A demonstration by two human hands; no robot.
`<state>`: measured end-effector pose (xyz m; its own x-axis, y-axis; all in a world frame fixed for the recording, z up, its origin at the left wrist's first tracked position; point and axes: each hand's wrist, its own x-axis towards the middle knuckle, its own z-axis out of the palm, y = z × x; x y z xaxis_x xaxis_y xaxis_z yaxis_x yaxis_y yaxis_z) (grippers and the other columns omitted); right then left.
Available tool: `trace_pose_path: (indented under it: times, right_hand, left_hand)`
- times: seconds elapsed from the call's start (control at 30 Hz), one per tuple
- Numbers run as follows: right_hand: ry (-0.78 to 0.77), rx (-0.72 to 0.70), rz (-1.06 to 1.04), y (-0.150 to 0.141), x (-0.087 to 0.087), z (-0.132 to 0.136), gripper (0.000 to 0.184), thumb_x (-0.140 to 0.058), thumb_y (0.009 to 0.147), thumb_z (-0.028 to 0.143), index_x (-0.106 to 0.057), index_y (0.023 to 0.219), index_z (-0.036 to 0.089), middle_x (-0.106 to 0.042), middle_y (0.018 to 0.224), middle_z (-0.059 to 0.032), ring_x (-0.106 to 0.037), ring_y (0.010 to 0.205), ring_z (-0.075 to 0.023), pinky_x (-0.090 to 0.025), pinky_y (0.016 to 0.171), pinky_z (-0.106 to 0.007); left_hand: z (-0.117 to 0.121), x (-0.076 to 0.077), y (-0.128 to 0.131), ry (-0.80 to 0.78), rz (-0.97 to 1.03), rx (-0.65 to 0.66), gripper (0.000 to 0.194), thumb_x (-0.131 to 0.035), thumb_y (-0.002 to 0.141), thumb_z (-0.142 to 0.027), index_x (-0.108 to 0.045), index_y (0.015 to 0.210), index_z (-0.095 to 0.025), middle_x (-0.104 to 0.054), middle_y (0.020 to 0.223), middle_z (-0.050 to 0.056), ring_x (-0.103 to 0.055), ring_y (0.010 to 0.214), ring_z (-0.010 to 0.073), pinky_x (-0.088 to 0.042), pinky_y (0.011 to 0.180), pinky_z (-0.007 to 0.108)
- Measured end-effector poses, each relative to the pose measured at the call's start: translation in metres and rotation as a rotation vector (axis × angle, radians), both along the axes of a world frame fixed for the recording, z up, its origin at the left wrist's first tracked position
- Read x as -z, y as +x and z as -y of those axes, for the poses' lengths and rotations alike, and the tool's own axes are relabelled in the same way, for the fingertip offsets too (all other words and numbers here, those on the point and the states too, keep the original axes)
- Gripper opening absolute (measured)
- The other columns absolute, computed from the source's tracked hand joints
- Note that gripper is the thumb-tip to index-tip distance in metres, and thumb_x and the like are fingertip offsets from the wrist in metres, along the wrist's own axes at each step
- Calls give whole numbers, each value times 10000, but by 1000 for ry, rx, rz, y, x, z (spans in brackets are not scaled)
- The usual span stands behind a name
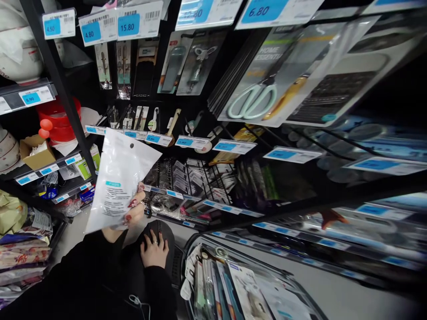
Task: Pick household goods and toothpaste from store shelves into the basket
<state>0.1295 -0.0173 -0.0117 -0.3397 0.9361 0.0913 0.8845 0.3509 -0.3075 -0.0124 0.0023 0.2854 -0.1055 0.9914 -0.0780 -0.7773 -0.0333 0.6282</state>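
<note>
Before shelves (62,84), the left hand (135,210) holds 1 packet (117,178), long axis leaning right.

Blue-and-white price tags, sharpest for me along the top left.
On my head feed I read 4.50 on the corner tag (58,24), 4.80 on the second tag (96,29), 15.80 on the third tag (138,21) and 6.80 on the large tag (276,12). Between those last two, a blurred tag (208,12) gives me only a final 80. The lower-left tag (36,95) says 8.90. The scissors package (276,75) carries HOME above ESSENT, its ending unclear. Print on the white bag (116,166) is too small for me.
</note>
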Motion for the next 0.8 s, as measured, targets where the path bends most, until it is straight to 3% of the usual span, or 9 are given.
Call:
trace_pose_path:
  times: [0.17, 0.27, 0.37, 0.43, 0.5, 0.57, 0.63, 0.7, 0.8]
  right_hand:
    - [-42, -12, -27, 1, -6, 1, 346, -512, 821, 276, -693, 1114, 252, -544, 1360, -33, -360, 1337, -324, -164, 1109, -496]
    - [-91, 5, -93, -1, -10, 0, 321, -523, 809, 252, -703, 1074, 231, -551, 1350, -56, -357, 1338, -332, -154, 1117, -508]
    - [-189, 31, -348, -4, -22, -6, 250, -571, 769, 271, -711, 970, 221, -572, 1318, -65, -305, 1353, -370, -100, 1126, -554]
    - [-332, 69, -677, -4, -38, -16, 219, -601, 758, 371, -694, 884, 218, -629, 1206, -83, -320, 1326, -388, -109, 1110, -604]
    - [-460, 114, -978, 2, -60, -26, 372, -533, 795, 543, -663, 915, 217, -664, 1061, -93, -455, 1213, -352, -269, 1056, -597]
    - [-506, 116, -1163, 16, -89, -35, 587, -332, 852, 670, -594, 1116, 217, -655, 1052, -93, -595, 1008, -257, -471, 903, -463]
    - [-572, -25, -1423, 32, -118, -37, 705, -385, 804, 735, -499, 1256, 205, -622, 1102, -102, -620, 906, -216, -517, 798, -382]
    - [-578, -91, -1473, 45, -144, -33, 709, -576, 736, 686, -500, 1248, 202, -622, 1045, -76, -617, 858, -194, -519, 768, -335]
    - [-469, 28, -1339, 57, -162, -20, 600, -687, 717, 558, -560, 1171, 187, -633, 969, -39, -600, 862, -180, -497, 825, -318]
  left_hand:
    - [-5, -6, -9, 37, -403, -251, 403, -700, 695, -545, -606, 850, -185, -633, 726, 10, -578, 580, 124, -480, 562, 229]
    - [-6, -10, -13, 62, -734, -455, 354, -684, 740, -494, -612, 848, -165, -644, 825, 32, -596, 792, 161, -465, 756, 250]
    - [-4, -11, -16, 43, -1003, -537, 300, -621, 801, -470, -588, 828, -173, -610, 767, 11, -571, 772, 154, -445, 734, 239]
    - [-2, -8, -15, 10, -1137, -554, 276, -600, 819, -452, -577, 850, -178, -609, 763, 5, -565, 752, 150, -442, 724, 238]
    - [-1, 0, -11, -18, -1263, -539, 273, -605, 815, -437, -580, 900, -178, -627, 795, 9, -574, 749, 153, -442, 728, 244]
    - [-1, 13, -4, -26, -1372, -503, 284, -616, 801, -425, -586, 936, -178, -641, 820, 10, -585, 742, 155, -444, 716, 244]
    - [-2, 29, 6, -28, -1443, -455, 295, -626, 784, -423, -592, 947, -180, -652, 830, 10, -595, 730, 157, -447, 691, 242]
    - [-3, 46, 19, -39, -1464, -411, 303, -631, 771, -428, -593, 945, -182, -663, 834, 15, -610, 724, 163, -455, 673, 245]
    - [-1, 71, 41, -55, -1489, -279, 313, -609, 784, -432, -583, 980, -190, -684, 865, 37, -643, 766, 193, -481, 687, 272]
